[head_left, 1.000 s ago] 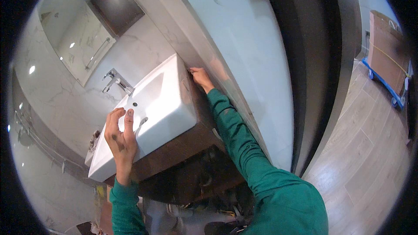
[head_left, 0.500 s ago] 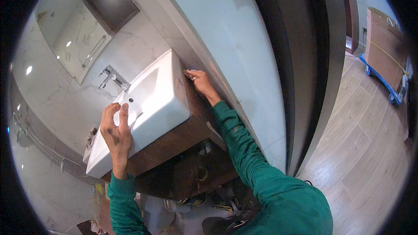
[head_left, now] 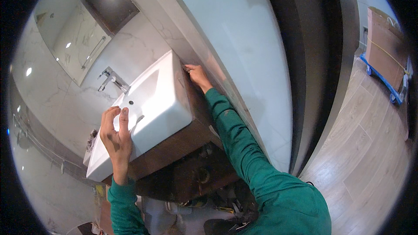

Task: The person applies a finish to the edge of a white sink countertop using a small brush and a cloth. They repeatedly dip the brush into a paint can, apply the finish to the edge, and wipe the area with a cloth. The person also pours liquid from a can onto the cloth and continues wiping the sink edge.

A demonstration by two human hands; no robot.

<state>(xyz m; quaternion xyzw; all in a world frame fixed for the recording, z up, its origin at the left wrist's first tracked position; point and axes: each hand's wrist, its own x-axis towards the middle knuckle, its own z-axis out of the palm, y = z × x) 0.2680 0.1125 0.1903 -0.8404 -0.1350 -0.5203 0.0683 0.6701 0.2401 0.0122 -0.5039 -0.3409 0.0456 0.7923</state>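
A white rectangular washbasin (head_left: 167, 117) with a chrome faucet (head_left: 112, 80) sits on a dark wood-look vanity (head_left: 174, 150). Over the basin's front my left hand (head_left: 116, 137) is raised, thumb and fingers apart, with nothing in it and a dark smudge on its back. My right hand (head_left: 198, 76) reaches into the narrow gap between the basin's right side and the wall. Its fingers are closed on a small crumpled rag (head_left: 187, 69), pressed at the vanity's side near the back. The fingers hide most of that rag.
A light blue panel (head_left: 244, 52) and dark panels (head_left: 311, 61) rise on my right. Under the vanity lies a dark open space with pipe fittings and tools. A crumpled cloth (head_left: 91, 139) rests beyond the basin's left end. Cardboard (head_left: 385, 48) stands on a blue dolly (head_left: 383, 80).
My right hand has slid slightly farther back along the gap, and less of the rag shows. My left hand has barely moved. The view has shifted slightly.
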